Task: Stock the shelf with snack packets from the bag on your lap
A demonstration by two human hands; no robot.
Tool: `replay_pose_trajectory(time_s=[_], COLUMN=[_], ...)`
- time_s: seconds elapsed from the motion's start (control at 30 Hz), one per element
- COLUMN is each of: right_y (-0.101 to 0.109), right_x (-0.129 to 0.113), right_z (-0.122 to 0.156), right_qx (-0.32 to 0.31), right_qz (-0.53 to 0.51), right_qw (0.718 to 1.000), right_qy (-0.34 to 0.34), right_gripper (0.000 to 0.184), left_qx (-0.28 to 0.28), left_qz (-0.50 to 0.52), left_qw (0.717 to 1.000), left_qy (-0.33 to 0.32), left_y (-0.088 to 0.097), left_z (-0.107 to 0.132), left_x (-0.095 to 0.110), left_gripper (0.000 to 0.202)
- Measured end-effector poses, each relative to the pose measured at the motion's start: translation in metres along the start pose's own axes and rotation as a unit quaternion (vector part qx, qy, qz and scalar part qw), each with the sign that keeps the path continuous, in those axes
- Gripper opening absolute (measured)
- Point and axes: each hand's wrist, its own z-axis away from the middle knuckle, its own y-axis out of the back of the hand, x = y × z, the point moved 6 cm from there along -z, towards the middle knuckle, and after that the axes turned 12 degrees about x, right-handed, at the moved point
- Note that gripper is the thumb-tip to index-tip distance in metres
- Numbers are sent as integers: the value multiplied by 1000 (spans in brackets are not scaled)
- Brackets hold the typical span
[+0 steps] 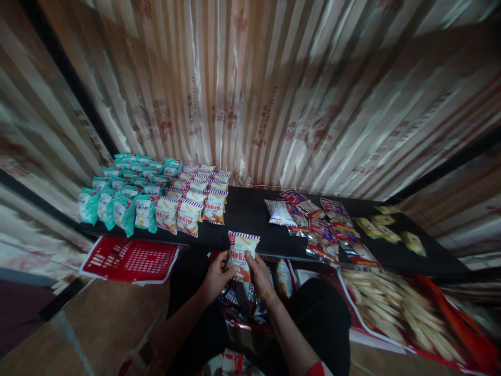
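Note:
Both my hands hold one small white snack packet (242,251) with a red and blue striped edge, just in front of the black shelf (250,216). My left hand (216,275) grips its lower left side, fingers closed. My right hand (259,275) pinches its right side. On the shelf's left, rows of the same white packets (191,201) stand next to rows of teal packets (125,196). Under my hands a bag (245,300) holds more packets.
Red and silver packets (321,224) and yellow ones (385,224) lie loose on the shelf's right half. A red plastic basket (131,259) lies flat at the left. A red tray of pale biscuits packs (391,308) sits at the lower right. Striped curtain behind.

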Motion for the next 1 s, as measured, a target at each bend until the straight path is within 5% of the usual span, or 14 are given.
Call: replay_pose_trajectory(time_s=[0.2, 0.4, 0.7, 1.0], right_y=[-21, -35, -59, -79], right_x=[-14, -12, -21, -28], right_z=[4, 0, -17, -34], right_qx=[-41, -67, -62, -24], right_qz=[69, 76, 89, 87], right_qw=[995, 993, 990, 988], right_qy=[63, 65, 95, 123], right_gripper=[44, 51, 47, 50], left_qx=[41, 82, 137, 206], left_qz=[30, 20, -93, -263], left_qw=[999, 996, 984, 934], left_qy=[-8, -28, -67, -131], left_y=[15, 33, 51, 58], left_z=[-13, -26, -38, -43], left_x=[3, 5, 21, 46], left_gripper=[39, 41, 44, 46])
